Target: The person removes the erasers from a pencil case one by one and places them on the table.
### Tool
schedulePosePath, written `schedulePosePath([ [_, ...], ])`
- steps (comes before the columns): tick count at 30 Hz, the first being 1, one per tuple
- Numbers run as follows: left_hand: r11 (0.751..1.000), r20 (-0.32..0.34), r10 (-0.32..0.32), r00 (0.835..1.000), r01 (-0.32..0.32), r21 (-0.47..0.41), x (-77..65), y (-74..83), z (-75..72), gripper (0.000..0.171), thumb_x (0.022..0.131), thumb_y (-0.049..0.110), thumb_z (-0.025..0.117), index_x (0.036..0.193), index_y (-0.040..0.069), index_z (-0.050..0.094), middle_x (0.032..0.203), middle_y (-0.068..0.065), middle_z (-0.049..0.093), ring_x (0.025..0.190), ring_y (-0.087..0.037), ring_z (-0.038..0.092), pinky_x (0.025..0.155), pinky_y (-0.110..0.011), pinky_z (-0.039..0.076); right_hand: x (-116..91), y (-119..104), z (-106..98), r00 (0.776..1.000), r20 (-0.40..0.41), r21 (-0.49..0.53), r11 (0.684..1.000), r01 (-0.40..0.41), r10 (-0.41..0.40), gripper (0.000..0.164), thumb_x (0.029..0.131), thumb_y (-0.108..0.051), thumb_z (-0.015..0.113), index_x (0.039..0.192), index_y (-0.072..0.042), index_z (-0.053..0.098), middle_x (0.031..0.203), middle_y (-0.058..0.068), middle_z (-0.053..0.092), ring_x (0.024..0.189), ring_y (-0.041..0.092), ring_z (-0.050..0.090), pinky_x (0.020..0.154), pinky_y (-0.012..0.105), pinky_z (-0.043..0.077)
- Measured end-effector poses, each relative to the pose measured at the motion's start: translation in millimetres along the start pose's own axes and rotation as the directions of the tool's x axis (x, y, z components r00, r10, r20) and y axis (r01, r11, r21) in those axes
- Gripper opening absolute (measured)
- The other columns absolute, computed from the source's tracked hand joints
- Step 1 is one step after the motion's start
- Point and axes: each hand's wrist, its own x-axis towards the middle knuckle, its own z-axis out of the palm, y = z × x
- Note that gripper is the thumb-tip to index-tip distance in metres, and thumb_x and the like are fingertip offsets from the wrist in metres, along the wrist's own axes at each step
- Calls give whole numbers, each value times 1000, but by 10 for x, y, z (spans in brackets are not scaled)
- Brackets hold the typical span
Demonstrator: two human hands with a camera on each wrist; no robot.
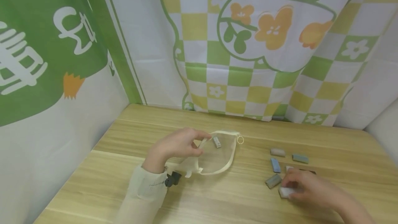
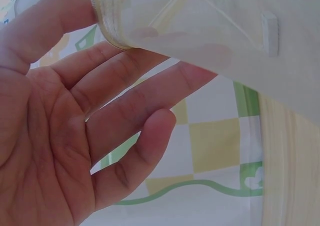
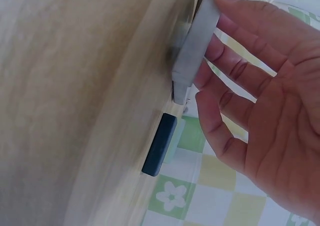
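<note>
My left hand (image 1: 180,145) pinches the cream-edged rim of a translucent zip pouch (image 1: 219,160) between thumb and finger. The pouch gapes, and a small white block (image 1: 216,142) shows inside it. In the left wrist view, the other fingers (image 2: 115,106) reach behind and below the see-through pouch wall. On the right side, my right hand (image 1: 314,186) holds a pale grey, eraser-like block (image 3: 197,41) between thumb and fingers, low over the table. Just left of it sits a grey-brown block (image 1: 273,181); another whitish block (image 1: 289,168) is partly hidden behind the hand.
On the wooden table (image 1: 124,179) farther back lie a blue block (image 1: 275,165), a beige-grey block (image 1: 277,152) and a green block (image 1: 300,158). A dark block (image 3: 160,145) lies beyond the right hand. A ring pull (image 1: 240,140) hangs at the pouch's corner. Patterned curtains (image 1: 217,54) border the table.
</note>
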Motion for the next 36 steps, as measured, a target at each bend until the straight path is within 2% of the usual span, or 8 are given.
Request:
schedulePosePath([
  [4,1000,-1,-1,1000,1,-8,-10,3,-1,56,87,11,66,142,9,55,145,-5,57,99,-16,72,87,-32,58,22,-13,-4,998,35,-14,999,-44,45,17,83,-36,76,98,-31,69,103,-18,69,117,41,62,97,17,48],
  [8,1000,1,3,1000,-3,-16,-13,11,-8,57,87,11,66,142,9,54,145,-6,56,99,-16,72,87,-32,58,46,-30,-15,994,68,-18,997,-79,80,16,84,-38,76,96,-32,68,100,-22,65,116,44,62,96,30,54],
  [15,1000,-1,4,1000,-4,-20,-17,17,-18,57,87,11,66,143,9,54,145,-7,56,100,-17,72,86,-32,58,70,-59,-18,989,90,-41,992,-116,119,17,82,-37,77,96,-30,69,101,-21,65,117,49,59,94,46,54],
  [17,1000,-1,3,1000,-3,-21,-19,17,-19,57,87,11,67,143,9,54,145,-7,56,100,-17,72,86,-32,58,72,-72,-19,989,83,-54,992,-116,120,17,82,-37,77,95,-30,69,102,-20,66,115,47,61,92,45,55],
  [20,1000,0,4,1000,-4,-18,-25,14,-16,57,87,12,67,143,10,54,145,-7,56,99,-17,72,87,-32,58,72,-90,-18,991,71,-26,994,-111,112,16,83,-36,77,96,-28,69,100,-19,64,103,23,67,83,34,56],
  [24,1000,-1,12,1000,-12,-22,-27,6,-7,57,87,11,67,143,9,54,145,-9,56,99,-16,72,85,-30,58,74,-122,-25,992,40,33,992,-123,122,17,85,-35,75,98,-24,69,96,-18,61,89,-2,58,75,25,53],
  [30,1000,-3,13,1000,-14,-18,-27,2,-7,56,87,10,66,142,9,55,145,-8,56,98,-15,72,82,-27,58,123,-189,-65,992,3,56,990,-129,129,20,86,-30,74,100,-18,67,99,-9,68,88,5,64,73,26,57],
  [36,1000,-9,14,1000,-14,-12,-31,5,-8,56,87,10,66,142,9,55,144,-7,57,98,-15,72,81,-27,58,257,-272,-104,992,3,111,986,-123,123,22,89,-27,72,107,-15,67,98,-9,65,85,-2,57,70,21,54],
])
